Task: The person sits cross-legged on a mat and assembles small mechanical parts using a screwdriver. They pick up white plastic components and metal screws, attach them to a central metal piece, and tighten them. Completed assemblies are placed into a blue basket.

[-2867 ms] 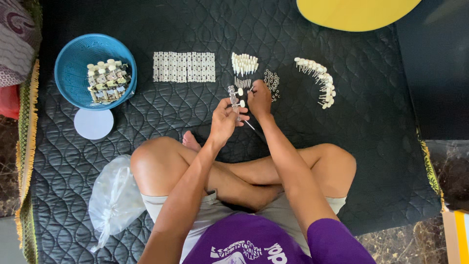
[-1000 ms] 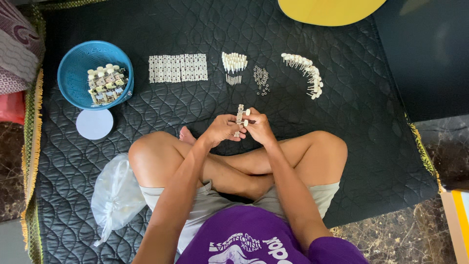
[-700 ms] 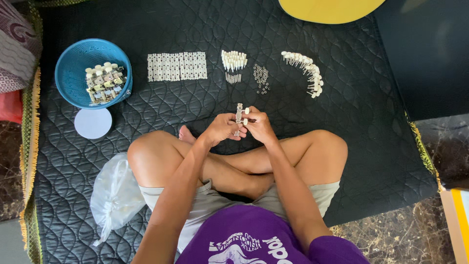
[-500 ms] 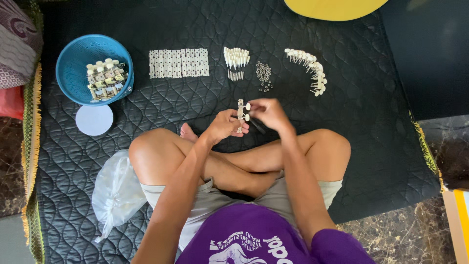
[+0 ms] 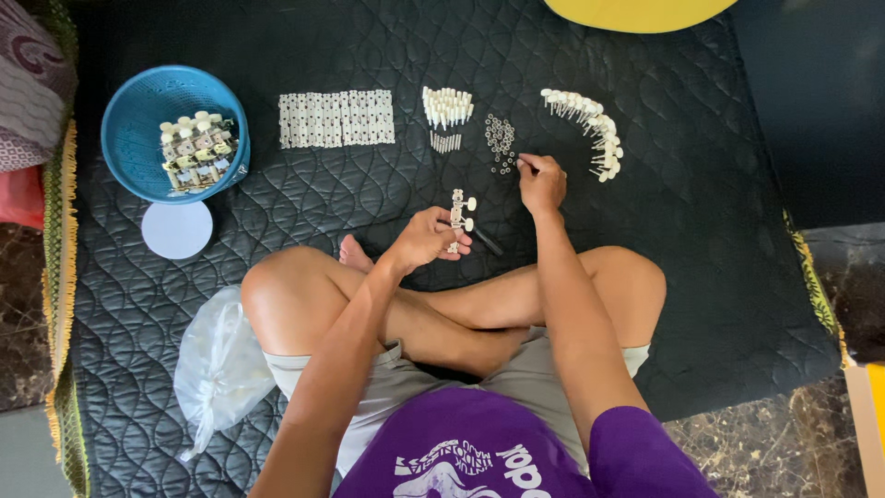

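My left hand (image 5: 426, 238) holds a small metal strip fitted with white knobs (image 5: 458, 217) upright above my crossed legs. My right hand (image 5: 540, 181) reaches forward onto the black quilted mat (image 5: 719, 231), its fingertips pinched at the edge of a scatter of small metal rings (image 5: 501, 143). Whether a ring is between the fingers cannot be seen. A cluster of white pegs (image 5: 447, 106) lies left of the rings and a curved row of white knobs (image 5: 590, 129) lies right of them. A thin dark tool (image 5: 489, 243) lies on the mat by my left hand.
A blue basket (image 5: 138, 120) at the far left holds several assembled strips, with a round white lid (image 5: 177, 230) below it. Flat white perforated plates (image 5: 336, 118) lie in a row. A clear plastic bag (image 5: 219, 369) rests by my left knee. A yellow disc (image 5: 636, 11) lies at the far edge.
My right hand has left the strip and reached forward to the small metal rings. My left hand still holds the strip near my legs.
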